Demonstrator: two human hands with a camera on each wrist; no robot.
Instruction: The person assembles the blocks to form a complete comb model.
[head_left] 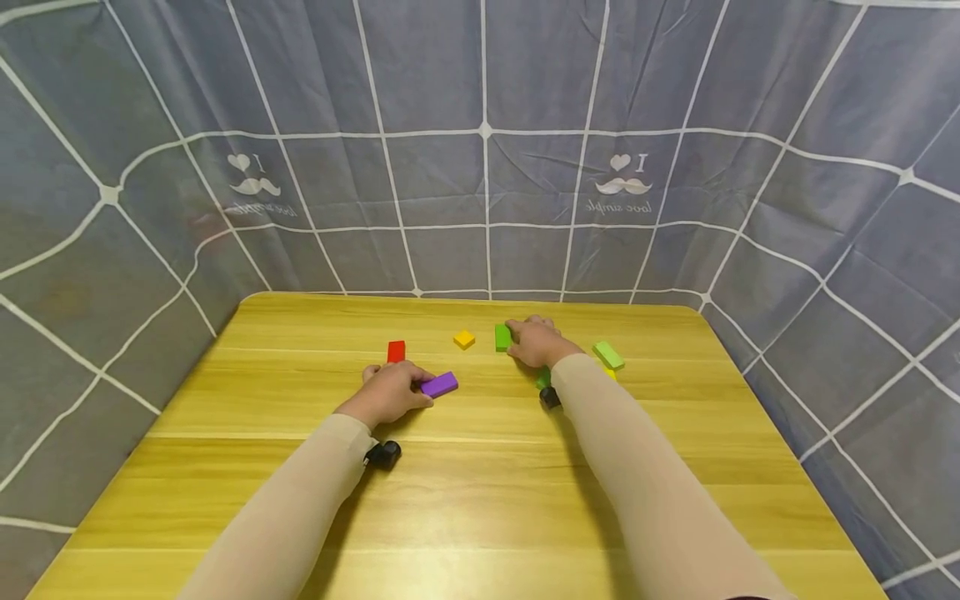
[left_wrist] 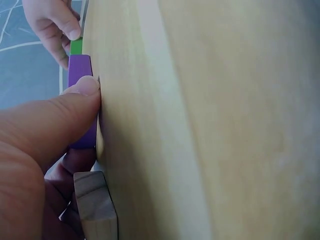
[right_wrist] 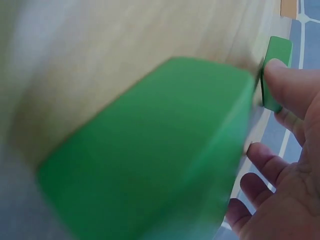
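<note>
Hands: left hand (head_left: 387, 393) pinches purple block (head_left: 442, 384), oblong, smooth | right hand (head_left: 540, 343) pinches green block (head_left: 502, 337), oblong, flat-faced

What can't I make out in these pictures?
Head: near end of the red block, covered by the left hand.
Head: most of the yellow block, behind the right sleeve.
Left wrist: end of the wooden block, cut by the lower edge.
Right wrist: the nearer green block, blurred, cut off at the bottom.

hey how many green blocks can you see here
3: one green block pinched by the right hand, a second block near that hand, partly hidden in the head view, and a light green block farther right. More may be hidden.
</note>
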